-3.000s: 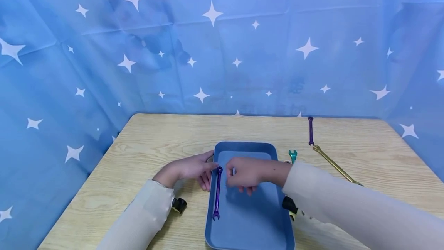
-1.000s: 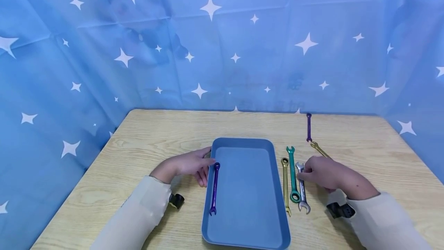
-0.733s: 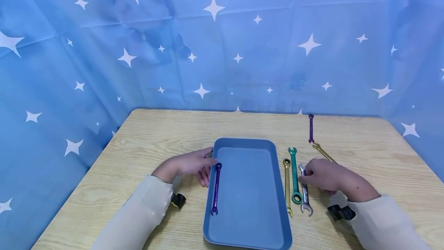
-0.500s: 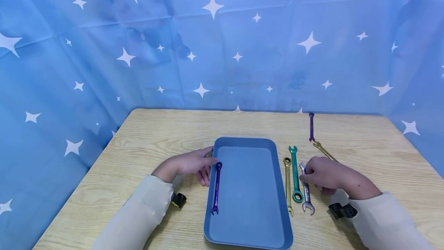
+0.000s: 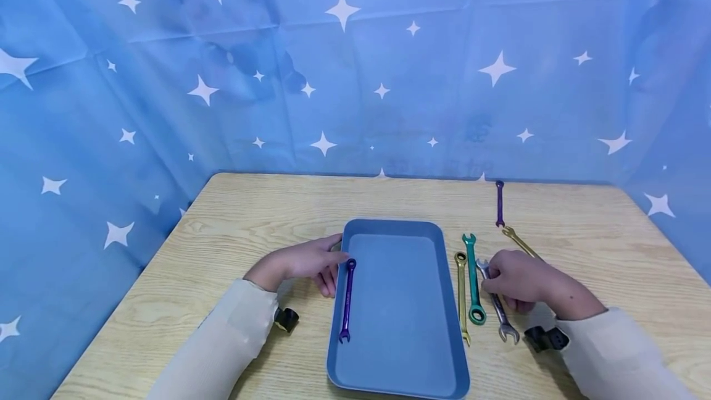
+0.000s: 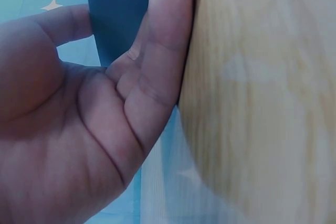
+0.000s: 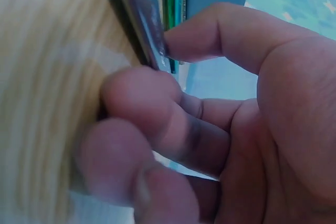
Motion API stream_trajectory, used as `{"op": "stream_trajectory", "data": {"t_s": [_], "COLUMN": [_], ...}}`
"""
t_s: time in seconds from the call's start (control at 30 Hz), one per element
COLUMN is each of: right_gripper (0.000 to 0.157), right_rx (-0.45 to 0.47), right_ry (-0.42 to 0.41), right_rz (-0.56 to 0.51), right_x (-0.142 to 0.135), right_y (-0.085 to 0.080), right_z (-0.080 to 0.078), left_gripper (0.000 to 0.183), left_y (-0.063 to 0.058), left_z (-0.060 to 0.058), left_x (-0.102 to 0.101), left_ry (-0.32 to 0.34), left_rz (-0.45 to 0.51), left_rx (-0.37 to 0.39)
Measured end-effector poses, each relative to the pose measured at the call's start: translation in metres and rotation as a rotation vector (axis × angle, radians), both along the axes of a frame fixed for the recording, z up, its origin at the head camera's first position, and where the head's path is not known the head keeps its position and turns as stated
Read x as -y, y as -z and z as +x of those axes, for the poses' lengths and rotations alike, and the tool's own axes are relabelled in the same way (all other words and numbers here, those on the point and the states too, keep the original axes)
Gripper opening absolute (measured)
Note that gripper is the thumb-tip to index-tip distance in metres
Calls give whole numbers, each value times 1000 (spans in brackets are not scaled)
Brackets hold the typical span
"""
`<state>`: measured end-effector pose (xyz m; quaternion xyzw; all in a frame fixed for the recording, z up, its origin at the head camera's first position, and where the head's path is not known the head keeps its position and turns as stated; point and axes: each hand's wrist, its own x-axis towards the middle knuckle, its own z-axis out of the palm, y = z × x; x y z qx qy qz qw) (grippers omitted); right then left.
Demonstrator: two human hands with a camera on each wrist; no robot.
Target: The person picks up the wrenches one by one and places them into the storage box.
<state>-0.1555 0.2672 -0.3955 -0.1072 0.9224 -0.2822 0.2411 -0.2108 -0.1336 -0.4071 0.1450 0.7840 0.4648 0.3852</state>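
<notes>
My left hand [image 5: 311,264] holds the left wall of the blue tray [image 5: 400,307], thumb over the rim and the other fingers along the outside. Inside the tray, by that wall, lies a purple combination wrench [image 5: 347,301]. To the right of the tray, my right hand [image 5: 522,279] pinches a silver wrench [image 5: 500,310] between thumb and fingers. The wrench slants, its near open end towards me; the hand covers part of its shaft. In the right wrist view, the thumb presses the side of the silver wrench [image 7: 144,14], close to the table.
A gold ratcheting wrench [image 5: 461,301] and a green one [image 5: 473,283] lie between tray and right hand. Behind that hand, another gold wrench [image 5: 519,241] is partly hidden. A second purple wrench [image 5: 500,204] lies near the table's far edge. A starry blue curtain [image 5: 355,79] hangs behind.
My right hand has left the tray, moved right and taken the silver wrench. The wrench's near end has since swung right, away from the green wrench. My left hand stays on the tray.
</notes>
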Motion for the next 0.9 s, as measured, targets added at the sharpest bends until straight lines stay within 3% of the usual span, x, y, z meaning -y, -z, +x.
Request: {"op": "stream_trajectory", "data": {"t_s": [0.2, 0.53, 0.9], "right_gripper": [40, 38, 33], "right_rx": [-4, -3, -51], "right_ry": [24, 12, 10], "right_rz": [38, 10, 96], "right_x": [-1, 1, -1], "right_y": [1, 1, -1], "right_z": [0, 1, 2], "left_gripper": [70, 70, 67], "left_y": [0, 0, 3], "left_z": [0, 1, 0], "left_x": [-2, 0, 2], "left_ry": [20, 17, 16], "left_rz": [14, 13, 30], "left_rx": [-7, -5, -6]}}
